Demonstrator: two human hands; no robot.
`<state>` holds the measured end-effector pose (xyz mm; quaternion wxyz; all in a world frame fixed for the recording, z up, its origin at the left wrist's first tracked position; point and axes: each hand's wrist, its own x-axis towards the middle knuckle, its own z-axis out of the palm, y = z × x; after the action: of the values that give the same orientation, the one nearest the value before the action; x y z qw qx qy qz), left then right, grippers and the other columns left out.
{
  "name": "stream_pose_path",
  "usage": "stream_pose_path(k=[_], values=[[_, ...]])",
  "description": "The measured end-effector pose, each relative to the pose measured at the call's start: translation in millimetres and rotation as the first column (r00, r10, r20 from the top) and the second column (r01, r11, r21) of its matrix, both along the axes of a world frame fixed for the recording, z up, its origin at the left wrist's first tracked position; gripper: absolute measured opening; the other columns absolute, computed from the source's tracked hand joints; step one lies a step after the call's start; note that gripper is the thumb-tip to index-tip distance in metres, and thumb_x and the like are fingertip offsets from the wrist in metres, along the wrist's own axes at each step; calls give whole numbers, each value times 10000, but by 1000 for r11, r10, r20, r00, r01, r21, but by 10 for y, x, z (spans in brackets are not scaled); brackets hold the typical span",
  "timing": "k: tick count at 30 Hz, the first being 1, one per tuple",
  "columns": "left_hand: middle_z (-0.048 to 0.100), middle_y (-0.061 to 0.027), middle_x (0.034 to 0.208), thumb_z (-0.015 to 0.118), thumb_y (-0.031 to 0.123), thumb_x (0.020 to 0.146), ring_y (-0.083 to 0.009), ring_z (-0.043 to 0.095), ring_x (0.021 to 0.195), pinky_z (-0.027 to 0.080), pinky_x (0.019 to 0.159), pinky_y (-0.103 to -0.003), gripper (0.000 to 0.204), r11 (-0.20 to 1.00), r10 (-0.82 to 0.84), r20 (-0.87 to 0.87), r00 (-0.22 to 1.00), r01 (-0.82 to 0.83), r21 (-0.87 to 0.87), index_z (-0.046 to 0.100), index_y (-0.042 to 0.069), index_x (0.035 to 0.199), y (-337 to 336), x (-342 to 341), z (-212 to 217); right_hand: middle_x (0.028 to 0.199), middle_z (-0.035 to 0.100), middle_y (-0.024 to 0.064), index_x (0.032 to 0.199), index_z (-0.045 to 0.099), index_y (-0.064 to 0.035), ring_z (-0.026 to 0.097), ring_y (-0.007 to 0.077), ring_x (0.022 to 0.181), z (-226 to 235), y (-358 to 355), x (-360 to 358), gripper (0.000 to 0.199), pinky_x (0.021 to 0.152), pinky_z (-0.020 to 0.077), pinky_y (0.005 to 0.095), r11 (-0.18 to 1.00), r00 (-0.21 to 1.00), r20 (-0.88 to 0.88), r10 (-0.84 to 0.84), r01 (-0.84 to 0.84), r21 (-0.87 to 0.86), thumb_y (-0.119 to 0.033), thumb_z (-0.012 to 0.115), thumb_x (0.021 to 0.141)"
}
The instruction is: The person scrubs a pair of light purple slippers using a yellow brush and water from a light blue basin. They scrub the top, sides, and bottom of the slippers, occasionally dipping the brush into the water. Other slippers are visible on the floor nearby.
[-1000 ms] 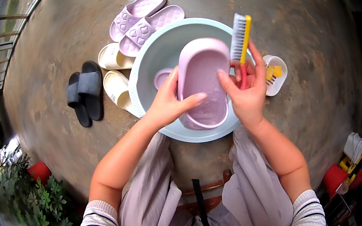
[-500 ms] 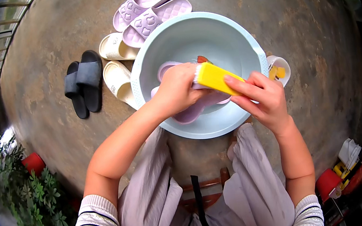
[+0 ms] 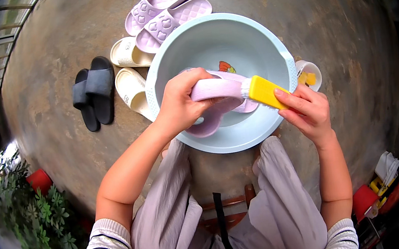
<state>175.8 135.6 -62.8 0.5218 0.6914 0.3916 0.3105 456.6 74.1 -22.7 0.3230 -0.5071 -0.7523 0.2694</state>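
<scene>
A pale blue round basin [image 3: 270, 49] is set on the concrete floor [image 3: 331, 16] directly in front of the knees; inside it a lilac slipper [image 3: 216, 99] is held on edge over the basin's near half, w/ a small orange-and-green printed figure [image 3: 224, 66] seen on the inner wall just behind it; whether water is in the basin cannot be told. A small white cup [image 3: 310, 75] stands just beside the basin's right rim, touching or nearly so; something yellow is seen in it, kind not clear.

The slipper is gripped by the left hand [image 3: 181, 104]; fingers are curled over its upper edge, thumb underneath, so the hand is closed around it, approx. at the slipper's left end. A yellow-backed scrub brush [image 3: 266, 92] is pinched by the right hand [image 3: 309, 112]; fingertips are laid on the brush's right end, and the brush's white bristles are pressed against the slipper's right end. The right hand is over the basin's right rim, the slipper to its left and within the bowl.

Beyond the basin's far-left rim a pair of lilac slippers [image 3: 164, 10] is laid side by side; a cream pair [image 3: 129, 70] is just left of the basin, one partly tucked under the rim; a black pair [image 3: 93, 90] is further left, apart from the basin.
</scene>
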Motion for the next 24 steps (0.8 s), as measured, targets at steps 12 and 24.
stream_pose_path(k=[12,24], values=[[662,-103,845,834,110,678,-317,643,797,496,724,-377,307,992,-107,55,993,103,69,657,72,927,-46,41,-26,648,428,15,1173,745,-162,435,136,503,-25,-13,-140,467,462,333,292,995,989,-130,76,-83,-50,-129,816,712],[652,-10,934,807,43,782,-122,612,872,489,772,-281,261,967,35,281,959,38,-252,641,44,983,-15,-97,-58,813,606,74,1286,661,-101,574,196,665,-122,-97,-169,518,570,447,303,999,992,-122,32,-31,14,-96,774,781]])
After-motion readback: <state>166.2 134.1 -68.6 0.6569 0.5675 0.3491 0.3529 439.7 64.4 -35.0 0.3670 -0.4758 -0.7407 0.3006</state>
